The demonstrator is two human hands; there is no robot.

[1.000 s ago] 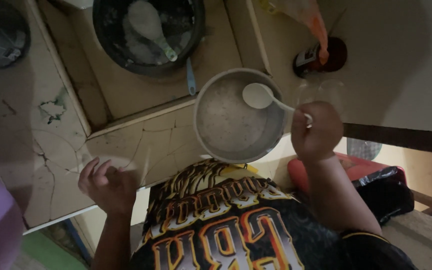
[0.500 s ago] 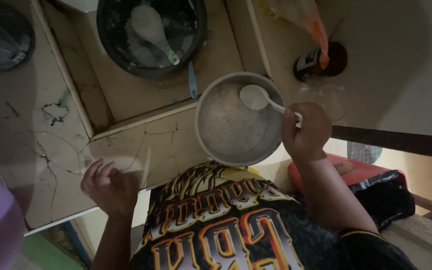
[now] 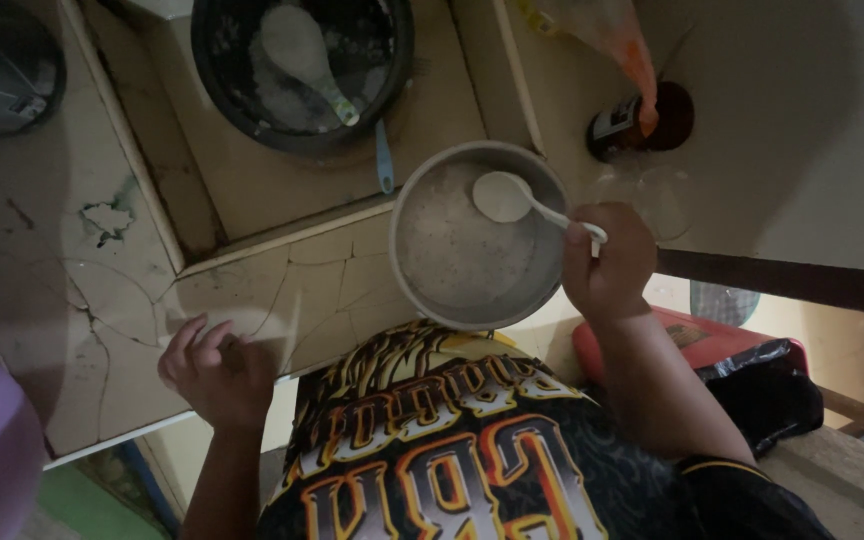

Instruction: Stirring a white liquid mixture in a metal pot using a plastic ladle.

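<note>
Just right of the frame's centre, the right hand (image 3: pixel 609 262) is curled into a fist around the thin white handle of a spoon (image 3: pixel 512 198). The spoon is smooth plastic with a broad oval bowl, and that bowl hangs over the upper right part of a pot (image 3: pixel 479 236). The pot is round, of dull grey metal with a pale rim, and its floor carries a flat, grainy, whitish layer. It sits on the front edge of a counter (image 3: pixel 72 300) faced with glossy cream tiles, which are cracked in branching lines and chipped in the left half of the frame.

At lower left, the left hand (image 3: pixel 214 370) rests on the counter's edge, fingers loosely spread and holding nothing.

At the top centre, a sunken sink (image 3: pixel 252 190) holds a dark round pan (image 3: pixel 302 70). In it lies a white rice paddle (image 3: pixel 302 55) among pale wet residue. A slim blue handle (image 3: pixel 383 158) lies between pan and pot.

At upper right, a crinkled clear bag (image 3: pixel 607 35) with an orange tip hangs over a dark glass bottle (image 3: pixel 617 128). At lower right sit a red box (image 3: pixel 712 340) and a shiny black bag (image 3: pixel 767 385). The person's black shirt (image 3: pixel 432 450) with bold yellow and orange print fills the bottom centre.
</note>
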